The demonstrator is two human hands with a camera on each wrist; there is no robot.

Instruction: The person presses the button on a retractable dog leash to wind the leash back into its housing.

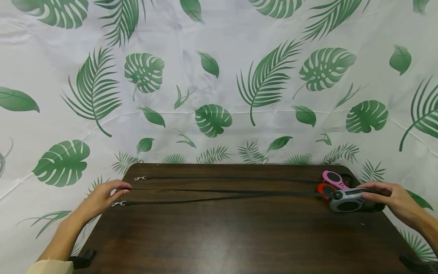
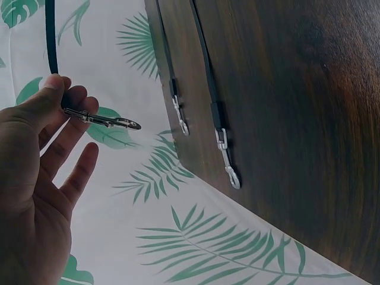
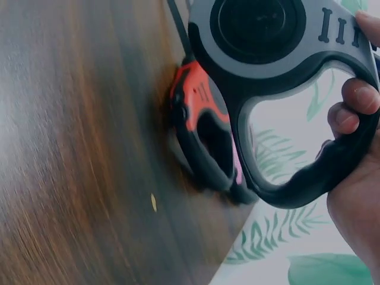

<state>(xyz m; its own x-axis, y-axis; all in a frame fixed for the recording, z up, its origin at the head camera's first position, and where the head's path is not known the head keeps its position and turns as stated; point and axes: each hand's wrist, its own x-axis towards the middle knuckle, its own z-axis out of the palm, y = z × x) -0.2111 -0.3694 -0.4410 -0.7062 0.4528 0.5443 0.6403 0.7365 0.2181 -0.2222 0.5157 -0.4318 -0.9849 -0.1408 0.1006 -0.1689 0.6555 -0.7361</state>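
My left hand (image 1: 102, 198) pinches the end of a black leash strap (image 2: 52, 41) between thumb and index finger, beside its silver snap hook (image 2: 107, 120). That strap stretches across above the table toward the grey retractable dog leash (image 1: 347, 200). My right hand (image 1: 402, 199) grips the black handle (image 3: 297, 196) of this grey leash, raised over the table's right side. Behind and partly covered by it lie a red retractable leash (image 1: 325, 188) and a pink retractable leash (image 1: 332, 176). Their straps run leftward along the table, ending in silver snap hooks (image 2: 228, 163) near the left edge.
The dark wooden table (image 1: 219, 236) stands against a white cloth (image 1: 219, 87) printed with green leaves. A small yellowish fleck (image 3: 154, 202) lies on the tabletop near the right side. Dark straps of the wrist gear show at both forearms.
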